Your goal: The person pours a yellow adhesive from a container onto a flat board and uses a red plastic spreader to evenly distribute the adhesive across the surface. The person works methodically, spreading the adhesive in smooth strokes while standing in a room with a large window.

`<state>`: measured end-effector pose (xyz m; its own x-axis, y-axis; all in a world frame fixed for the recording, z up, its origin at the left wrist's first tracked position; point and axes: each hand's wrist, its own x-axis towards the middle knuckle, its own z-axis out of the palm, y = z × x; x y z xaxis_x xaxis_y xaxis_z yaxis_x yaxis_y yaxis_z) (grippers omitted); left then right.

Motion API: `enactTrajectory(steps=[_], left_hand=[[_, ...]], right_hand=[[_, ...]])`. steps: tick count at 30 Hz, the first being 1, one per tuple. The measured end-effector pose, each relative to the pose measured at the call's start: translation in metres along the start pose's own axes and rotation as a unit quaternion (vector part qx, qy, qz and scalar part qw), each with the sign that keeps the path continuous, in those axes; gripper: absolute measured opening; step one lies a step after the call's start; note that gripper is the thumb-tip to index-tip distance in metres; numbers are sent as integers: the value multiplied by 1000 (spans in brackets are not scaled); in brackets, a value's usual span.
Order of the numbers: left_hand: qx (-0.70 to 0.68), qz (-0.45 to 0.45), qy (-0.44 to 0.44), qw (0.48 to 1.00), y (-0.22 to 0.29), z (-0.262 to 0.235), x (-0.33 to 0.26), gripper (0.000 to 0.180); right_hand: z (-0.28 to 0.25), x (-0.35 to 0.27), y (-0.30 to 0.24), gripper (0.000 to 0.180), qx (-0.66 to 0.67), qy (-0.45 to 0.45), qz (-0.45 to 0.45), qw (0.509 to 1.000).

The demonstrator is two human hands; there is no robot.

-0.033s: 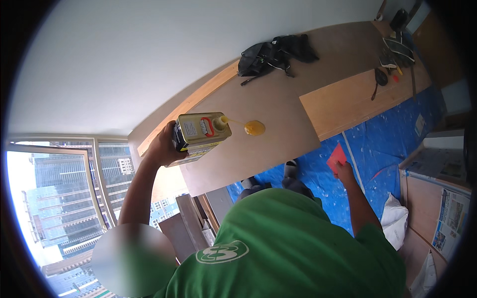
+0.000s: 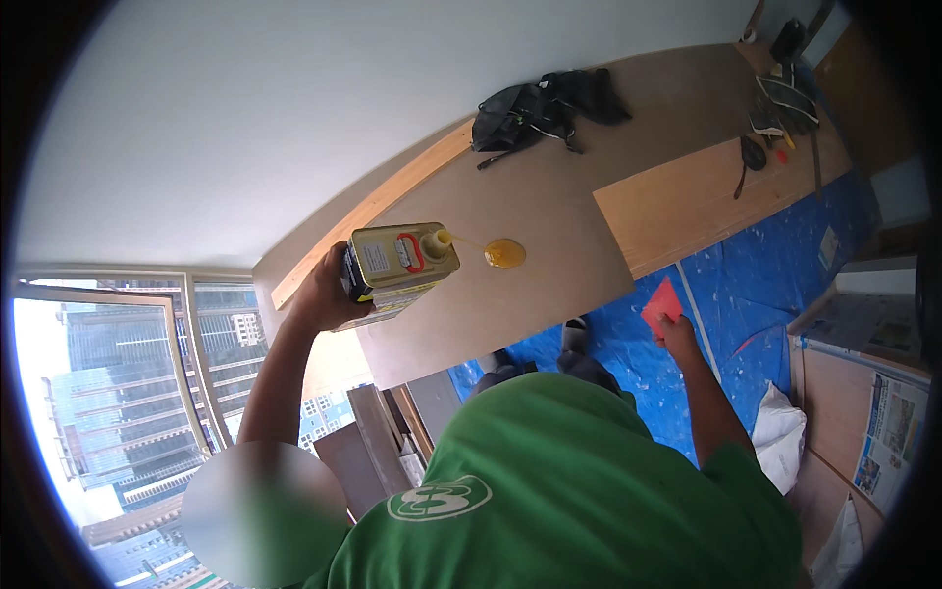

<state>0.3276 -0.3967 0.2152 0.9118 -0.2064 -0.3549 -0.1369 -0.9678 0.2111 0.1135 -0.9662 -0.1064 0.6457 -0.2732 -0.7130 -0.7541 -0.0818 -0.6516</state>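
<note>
My left hand (image 2: 329, 294) is closed around the bottom end of a rectangular metal can (image 2: 404, 253), gold on top with a red handle. The can is tipped over on its side above a brown board (image 2: 471, 324). From its spout a thin string of yellow liquid runs right into a small amber pool (image 2: 505, 253) on the board. Out to the right, my right hand (image 2: 677, 334) grips a flat red spreader (image 2: 663, 302), held over the blue sheeting and apart from the board. My fingers partly cover the spreader's lower end.
A black bag or harness (image 2: 545, 108) lies at the board's far edge. Tools and a pouch (image 2: 785, 103) sit at the far right. Blue sheeting (image 2: 775, 245) covers the floor. A white sack (image 2: 778, 437) stands at right, boards (image 2: 378, 432) lean near the window (image 2: 108, 383).
</note>
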Motion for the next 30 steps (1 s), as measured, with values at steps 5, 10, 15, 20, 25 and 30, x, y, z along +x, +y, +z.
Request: enactTrajectory(steps=[5,10,15,20,25,30], left_hand=[[-14,-5,15,1000,-20,12,-11,98],[-48,51,51,996,-65,30,-5,94],[-129,80,77,985,-100,39,-12,92],[-163,127,96,974,-145,52,-8,92],[-234,116,86,961,-181,44,-13,94],[-324,111,124,931,-211,48,-22,99]], right_hand=[[78,-62,-129,24,53,-4,-111,992],[156,-93,-199,29,69,-112,-231,964],[229,-137,-264,29,128,-153,-193,961],[284,-141,-287,28,150,-202,-184,950],[308,-161,-319,25,197,-200,-172,944],[311,-164,-313,25,244,-135,-184,943]])
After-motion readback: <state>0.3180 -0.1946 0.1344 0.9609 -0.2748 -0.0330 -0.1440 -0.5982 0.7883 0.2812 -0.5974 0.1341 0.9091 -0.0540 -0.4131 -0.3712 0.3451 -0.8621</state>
